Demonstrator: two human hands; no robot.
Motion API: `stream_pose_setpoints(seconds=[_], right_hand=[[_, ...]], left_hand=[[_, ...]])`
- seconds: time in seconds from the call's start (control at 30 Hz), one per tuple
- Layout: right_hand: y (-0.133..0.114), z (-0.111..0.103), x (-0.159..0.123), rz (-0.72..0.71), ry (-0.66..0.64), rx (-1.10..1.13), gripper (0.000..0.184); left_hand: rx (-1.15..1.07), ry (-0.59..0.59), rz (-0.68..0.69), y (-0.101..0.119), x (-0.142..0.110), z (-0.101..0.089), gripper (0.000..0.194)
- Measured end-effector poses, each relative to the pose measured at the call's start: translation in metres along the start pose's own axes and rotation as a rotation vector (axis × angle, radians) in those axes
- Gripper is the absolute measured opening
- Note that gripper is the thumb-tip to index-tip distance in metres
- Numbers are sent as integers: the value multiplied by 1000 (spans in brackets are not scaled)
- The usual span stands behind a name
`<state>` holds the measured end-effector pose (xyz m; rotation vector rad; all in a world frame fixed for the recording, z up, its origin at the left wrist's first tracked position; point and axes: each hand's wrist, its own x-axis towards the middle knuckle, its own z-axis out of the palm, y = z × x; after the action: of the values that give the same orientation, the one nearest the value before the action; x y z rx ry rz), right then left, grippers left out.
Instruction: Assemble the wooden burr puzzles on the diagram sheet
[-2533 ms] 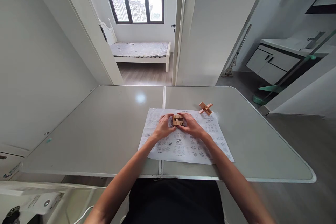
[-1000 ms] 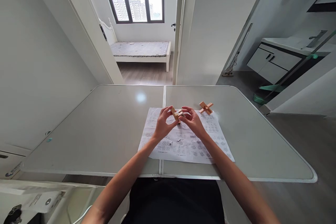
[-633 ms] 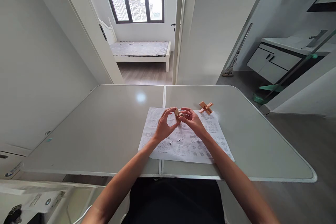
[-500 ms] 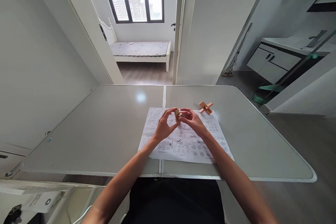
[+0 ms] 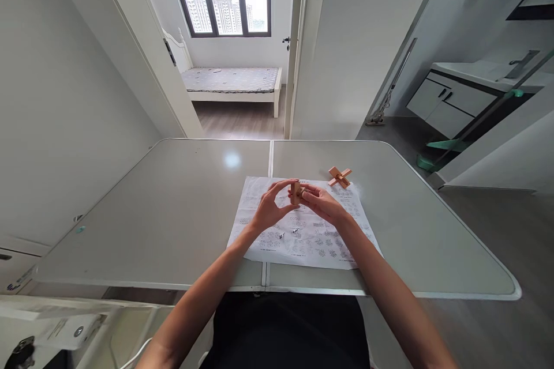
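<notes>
My left hand [image 5: 269,207] and my right hand [image 5: 322,203] meet above a printed instruction sheet [image 5: 303,230] and pinch a small wooden puzzle block [image 5: 296,191] between their fingertips. The block is held a little above the paper, with both thumbs and forefingers closed around it. A finished wooden cross-shaped puzzle [image 5: 339,177] lies on the table just beyond the sheet's far right corner, a short way from my right hand.
A grey folding table [image 5: 173,213] with a centre seam carries the sheet. Beyond it are an open doorway to a room with a bed [image 5: 231,83] and a window, a white wall, and a bathroom cabinet [image 5: 450,106] at right.
The block was lifted off the sheet and turned in my fingertips. In the last half second both hands shifted slightly right and lower with it.
</notes>
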<state>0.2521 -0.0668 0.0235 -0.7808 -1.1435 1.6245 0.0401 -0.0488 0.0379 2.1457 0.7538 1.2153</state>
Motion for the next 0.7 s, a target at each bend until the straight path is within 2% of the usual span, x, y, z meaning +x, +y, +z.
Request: stream_pose_setpoints(seconds=[0.17,0.37,0.5,0.6,0.7], right_hand=[[-1,2,-2,-3,-83,56,55],[1,2,-1,-12,-60,53,53],[4,3,1,-29,52,-22,54],[6,6,2,-49,177,-162,54],[5,12,1,-79,241,-272,57]], left_hand=[[-83,-29,-41,4,0,2,68],[-33,-48,4,0,-1,5,68],[29,-45,46,-1,-2,6,68],[90,-53,58,-2,-3,8,69],[147,-32,97,-4,-4,9,68]])
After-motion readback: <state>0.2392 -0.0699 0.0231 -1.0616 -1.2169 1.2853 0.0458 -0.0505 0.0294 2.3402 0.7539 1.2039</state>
